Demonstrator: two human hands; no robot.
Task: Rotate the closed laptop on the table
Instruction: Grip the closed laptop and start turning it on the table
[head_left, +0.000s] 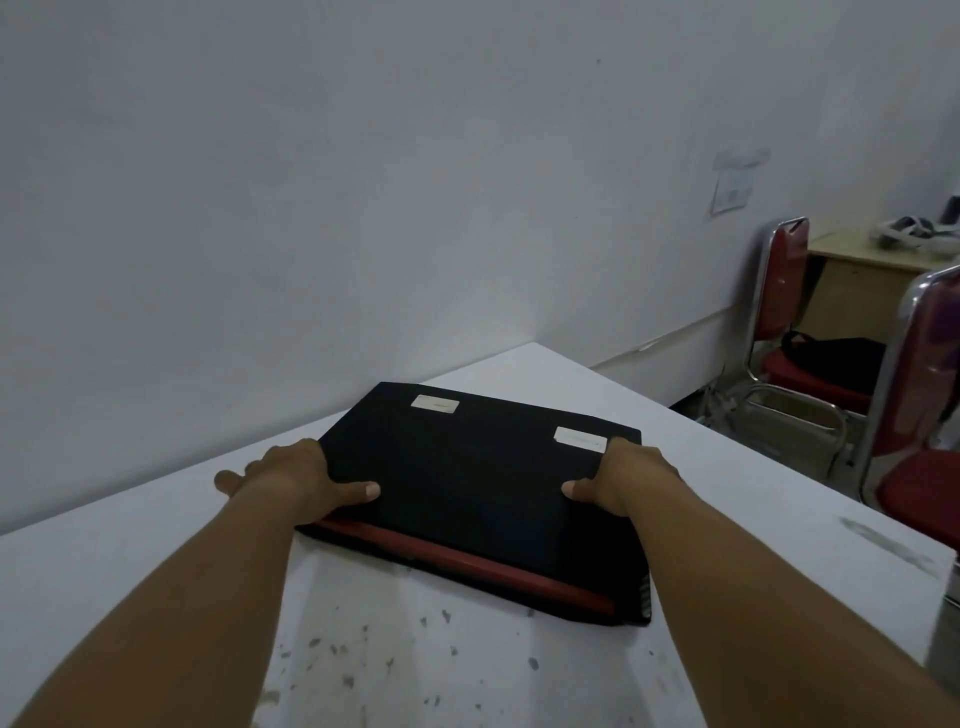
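Left hand (291, 480) clamps the left short edge of the closed black laptop with a red hinge strip (483, 499): thumb flat on the lid pointing inward, fingers wrapped down over the edge toward the wall side, fingertips mostly hidden, one finger sticking out left over the table. Laptop lies flat on the white table with dark scuff marks (415, 670), pushed up near the far corner where the table meets the plain pale wall (363, 182); the red strip runs along the near long edge, facing the person, and the whole unit sits skewed to the table edges. Two pale rectangular stickers on the lid: one near the far left corner (435, 404), one near the far right corner (580, 439), the latter just beside the right hand (623, 480). Right hand mirrors the left: thumb on the lid pointing inward, fingers curled over the right short edge, fingertips not visible. Both forearms bare, reaching in from the bottom. Off to the right past the table: two red-cushioned chairs with chrome tube frames (789, 338), a light wooden desk (862, 280) behind them, and a paper sheet taped to the wall (732, 187).
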